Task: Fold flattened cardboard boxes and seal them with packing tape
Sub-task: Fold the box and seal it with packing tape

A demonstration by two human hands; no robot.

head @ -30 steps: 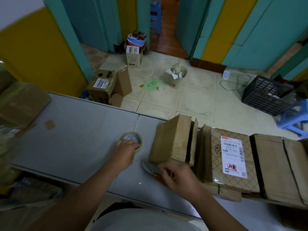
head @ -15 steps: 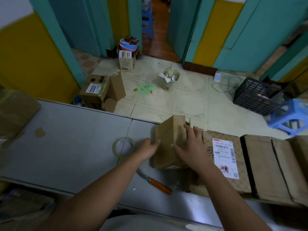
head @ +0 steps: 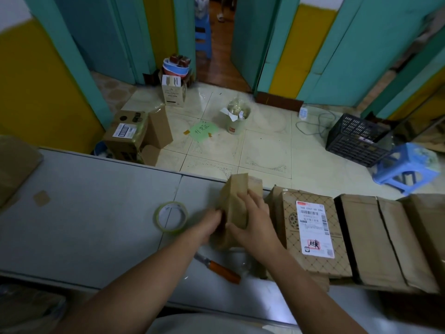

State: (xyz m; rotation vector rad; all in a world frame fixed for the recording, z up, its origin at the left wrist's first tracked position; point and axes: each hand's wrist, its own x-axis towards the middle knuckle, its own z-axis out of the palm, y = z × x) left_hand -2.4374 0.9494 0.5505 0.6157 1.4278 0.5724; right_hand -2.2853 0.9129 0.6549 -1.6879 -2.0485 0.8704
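Note:
A small brown cardboard box (head: 234, 201) stands tilted on the grey table (head: 84, 213), near its far edge. My right hand (head: 252, 220) holds its right face, fingers spread over the cardboard and thumb wrapped round the near edge. My left hand (head: 209, 225) grips the box's lower left side, blurred. A roll of clear packing tape (head: 171, 216) lies flat on the table just left of my left hand. A knife with an orange handle (head: 220, 268) lies on the table below the box.
A row of flattened brown boxes (head: 361, 237) lies at the right; one carries a white shipping label (head: 314, 229). More cardboard (head: 14, 165) sits at the table's left end. Beyond the table, the tiled floor holds boxes, a bucket, a black crate (head: 356, 138) and a blue stool (head: 407, 165).
My left hand left the tape roll and my right hand left the knife; both moved onto the small box. The box now stands more upright and my left hand has slid lower.

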